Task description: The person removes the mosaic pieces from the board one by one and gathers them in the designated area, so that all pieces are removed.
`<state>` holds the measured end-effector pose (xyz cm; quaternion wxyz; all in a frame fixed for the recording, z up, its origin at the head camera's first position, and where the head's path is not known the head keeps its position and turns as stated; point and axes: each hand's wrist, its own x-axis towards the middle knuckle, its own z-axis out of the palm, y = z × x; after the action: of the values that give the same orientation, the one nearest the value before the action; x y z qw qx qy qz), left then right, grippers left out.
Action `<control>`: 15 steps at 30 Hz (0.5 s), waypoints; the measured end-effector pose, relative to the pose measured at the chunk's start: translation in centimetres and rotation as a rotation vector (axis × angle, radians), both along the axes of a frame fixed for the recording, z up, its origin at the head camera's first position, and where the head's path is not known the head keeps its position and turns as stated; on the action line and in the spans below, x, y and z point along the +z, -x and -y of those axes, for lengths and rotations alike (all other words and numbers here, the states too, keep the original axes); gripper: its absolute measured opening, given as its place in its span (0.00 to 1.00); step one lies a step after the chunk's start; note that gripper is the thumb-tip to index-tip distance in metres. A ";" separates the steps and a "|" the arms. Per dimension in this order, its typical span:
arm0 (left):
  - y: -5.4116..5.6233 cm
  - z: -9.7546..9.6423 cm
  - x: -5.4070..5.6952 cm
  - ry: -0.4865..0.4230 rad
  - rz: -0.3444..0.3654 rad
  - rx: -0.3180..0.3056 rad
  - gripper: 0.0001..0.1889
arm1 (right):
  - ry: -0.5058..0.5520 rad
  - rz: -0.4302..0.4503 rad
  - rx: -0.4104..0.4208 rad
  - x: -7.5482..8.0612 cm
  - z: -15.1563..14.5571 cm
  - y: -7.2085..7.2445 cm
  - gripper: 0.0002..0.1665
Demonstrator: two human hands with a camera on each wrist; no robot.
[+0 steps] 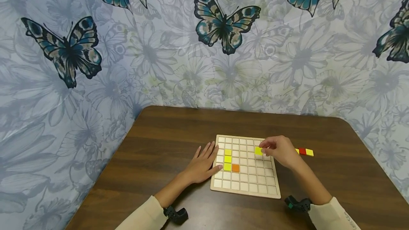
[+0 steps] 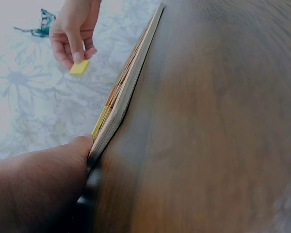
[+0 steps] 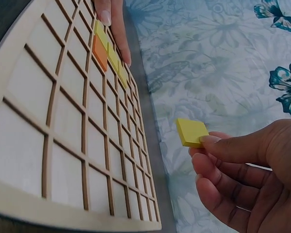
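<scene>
A wooden grid board (image 1: pixel 252 188) lies on the table, its squares divided by thin raised strips. In one column sit three yellow tiles (image 1: pixel 227 159), with an orange tile (image 1: pixel 235 168) beside the lowest. My right hand (image 1: pixel 281 150) pinches another yellow tile (image 3: pixel 191 132) between thumb and fingers, held above the upper right part of the board. My left hand (image 1: pixel 201 164) rests at the board's left edge with fingers spread, the thumb lying over its rim near the yellow tiles.
Right of the board, partly hidden behind my right hand, a short row of loose tiles lies on the table, including a red tile (image 1: pixel 302 151) and a yellow one at its end. The brown table (image 1: pixel 153 152) backs onto a butterfly-patterned cloth (image 1: pixel 179 81).
</scene>
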<state>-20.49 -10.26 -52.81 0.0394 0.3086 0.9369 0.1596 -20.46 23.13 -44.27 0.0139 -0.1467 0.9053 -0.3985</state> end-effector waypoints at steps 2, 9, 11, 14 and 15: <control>0.0 0.0 0.0 -0.009 -0.001 0.000 0.43 | -0.002 -0.019 -0.012 0.3 -0.6 -0.2 0.07; 0.1 0.1 0.1 -0.010 0.001 0.001 0.43 | -0.017 -0.040 -0.056 0.9 -2.5 -1.1 0.08; 0.0 0.1 0.1 -0.019 -0.001 -0.002 0.42 | -0.023 -0.034 -0.069 1.1 -2.9 -1.4 0.08; 0.0 0.1 -0.1 -0.030 -0.006 -0.004 0.42 | -0.040 -0.028 -0.086 1.4 -3.4 -1.8 0.08; 0.0 0.1 -0.1 -0.033 -0.004 -0.004 0.42 | -0.047 -0.028 -0.091 1.4 -3.6 -1.9 0.08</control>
<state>-20.47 -10.38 -52.92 0.0326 0.3112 0.9336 0.1743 -18.59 26.71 -42.84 -0.0133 -0.1105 0.9202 -0.3752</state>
